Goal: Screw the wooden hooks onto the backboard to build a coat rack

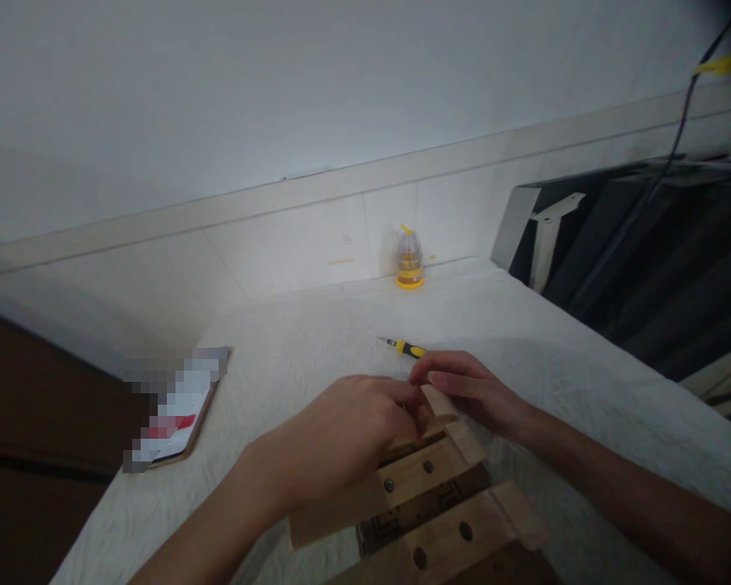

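A wooden piece of work [432, 536] lies low in the view, with light slats with round holes set across a darker patterned board. My left hand [353, 431] reaches over its far side, fingers curled down; whatever is between its fingertips is hidden. From the right, my right hand [469, 386] has its fingers and thumb closed about the end of the farthest wooden slat [439, 404], close to the left fingertips. Just beyond the right fingers, a yellow-and-black screwdriver [408, 348] rests on the cloth, its tip pointing left.
A clear and yellow screwdriver bit container [409, 260] stands against the wall. At left lies a phone-like flat thing [186, 414], partly blurred out. White cloth [292, 333] covers the table. Right of it are a dark panel with a metal bracket [548, 240] and a hanging cable [682, 122].
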A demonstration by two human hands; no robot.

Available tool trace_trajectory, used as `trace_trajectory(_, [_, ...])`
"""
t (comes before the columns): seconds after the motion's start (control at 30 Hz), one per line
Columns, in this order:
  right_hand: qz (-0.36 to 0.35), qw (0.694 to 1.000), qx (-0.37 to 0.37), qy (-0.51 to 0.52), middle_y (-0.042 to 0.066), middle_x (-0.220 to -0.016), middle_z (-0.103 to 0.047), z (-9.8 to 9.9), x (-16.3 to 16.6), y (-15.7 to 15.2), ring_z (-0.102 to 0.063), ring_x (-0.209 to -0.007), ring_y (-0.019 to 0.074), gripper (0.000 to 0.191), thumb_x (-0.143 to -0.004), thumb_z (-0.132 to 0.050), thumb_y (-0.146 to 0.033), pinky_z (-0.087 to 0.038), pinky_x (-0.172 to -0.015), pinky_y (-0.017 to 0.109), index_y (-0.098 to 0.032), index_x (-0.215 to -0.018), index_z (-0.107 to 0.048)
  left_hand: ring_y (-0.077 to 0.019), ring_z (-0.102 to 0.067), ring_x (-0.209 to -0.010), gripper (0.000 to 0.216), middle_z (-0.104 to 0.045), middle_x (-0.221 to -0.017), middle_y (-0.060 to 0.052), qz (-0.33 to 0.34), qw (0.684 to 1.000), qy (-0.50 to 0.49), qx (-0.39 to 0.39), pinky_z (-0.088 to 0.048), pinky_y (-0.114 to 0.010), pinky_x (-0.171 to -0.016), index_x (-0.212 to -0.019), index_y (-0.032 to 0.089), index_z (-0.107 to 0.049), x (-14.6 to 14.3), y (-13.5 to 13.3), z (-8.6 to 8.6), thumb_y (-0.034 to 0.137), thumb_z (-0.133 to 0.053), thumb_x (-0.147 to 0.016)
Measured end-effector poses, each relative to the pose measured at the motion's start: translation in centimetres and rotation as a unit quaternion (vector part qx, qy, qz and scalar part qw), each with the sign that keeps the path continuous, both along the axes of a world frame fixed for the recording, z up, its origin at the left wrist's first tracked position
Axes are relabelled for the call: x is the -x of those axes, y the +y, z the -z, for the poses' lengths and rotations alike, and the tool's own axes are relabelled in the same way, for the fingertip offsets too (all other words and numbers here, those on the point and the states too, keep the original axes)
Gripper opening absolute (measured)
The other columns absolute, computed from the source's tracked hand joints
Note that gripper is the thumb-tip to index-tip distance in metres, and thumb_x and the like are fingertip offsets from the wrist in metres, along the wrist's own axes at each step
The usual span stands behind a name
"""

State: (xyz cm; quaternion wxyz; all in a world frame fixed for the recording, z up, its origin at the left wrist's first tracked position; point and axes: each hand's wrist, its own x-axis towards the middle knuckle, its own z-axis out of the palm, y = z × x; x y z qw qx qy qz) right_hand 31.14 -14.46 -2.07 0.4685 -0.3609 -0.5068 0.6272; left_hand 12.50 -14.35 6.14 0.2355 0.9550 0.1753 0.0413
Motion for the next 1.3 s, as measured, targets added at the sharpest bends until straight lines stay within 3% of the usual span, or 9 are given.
trace_trajectory(0.1, [-0.009, 1.0, -0.009, -0.009, 0.001, -0.068, -0.061, 0.0, -0.1, 0.0, -0.053, -0.061, 0.0131, 0.031, -0.068, -0.069, -0.048, -0.038, -0.055, 0.025, -0.018, -0.073, -0.067, -0.0136, -0.061, -0.079, 0.017, -0.066, -0.085, -0.003, -0.009, 1.0, 0.021, -0.009, -0.043, -0.024, -0.071, -0.071, 0.016, -0.063, 0.1, -0.2, -0.1, 0.012, -0.052, -0.084])
trace_trajectory(0.3, [-0.064, 0.99, -0.114, -0.053, -0.002, -0.064, -0.048, -0.1, -0.3, 0.3, -0.044, -0.061, 0.0108, 0.045, -0.059, -0.071, -0.06, -0.033, -0.055, 0.024, -0.017, -0.061, -0.058, -0.0129, -0.059, -0.075, 0.022, -0.065, -0.083, -0.004, -0.04, 0.998, 0.045, -0.018, -0.043, -0.023, -0.066, -0.073, 0.016, -0.065, 0.8, 0.6, -0.1, 0.009, -0.047, -0.084])
trace_trajectory(0.57, [-0.074, 0.996, -0.032, -0.037, -0.004, -0.059, -0.047, 0.3, -0.4, 0.3, -0.041, -0.054, 0.0079, 0.045, -0.058, -0.074, -0.056, -0.028, -0.05, 0.022, -0.016, -0.066, -0.056, -0.0111, -0.058, -0.075, 0.022, -0.065, -0.085, -0.003, -0.006, 1.0, 0.022, 0.017, -0.041, -0.022, -0.066, -0.07, 0.015, -0.063, 0.6, 0.7, 0.0, 0.009, -0.048, -0.085])
trace_trajectory(0.97, [-0.057, 0.998, -0.026, -0.026, -0.004, -0.059, -0.048, 0.3, -0.3, 0.2, -0.042, -0.055, 0.0079, 0.043, -0.059, -0.074, -0.055, -0.029, -0.051, 0.021, -0.016, -0.066, -0.059, -0.0088, -0.054, -0.067, 0.023, -0.062, -0.079, -0.002, -0.051, 0.994, 0.099, 0.016, -0.039, -0.021, -0.061, -0.068, 0.014, -0.065, 0.8, 0.8, -0.5, 0.007, -0.05, -0.084])
trace_trajectory(1.3, [-0.056, 0.997, -0.047, -0.021, -0.004, -0.062, -0.048, 0.7, -0.6, 0.2, -0.043, -0.058, 0.0083, 0.036, -0.064, -0.073, -0.05, -0.031, -0.052, 0.021, -0.016, -0.068, -0.06, -0.0077, -0.052, -0.065, 0.022, -0.06, -0.077, 0.0, -0.024, 0.999, 0.043, 0.014, -0.036, -0.02, -0.057, -0.062, 0.013, -0.057, 0.1, 0.2, -0.2, 0.007, -0.052, -0.082])
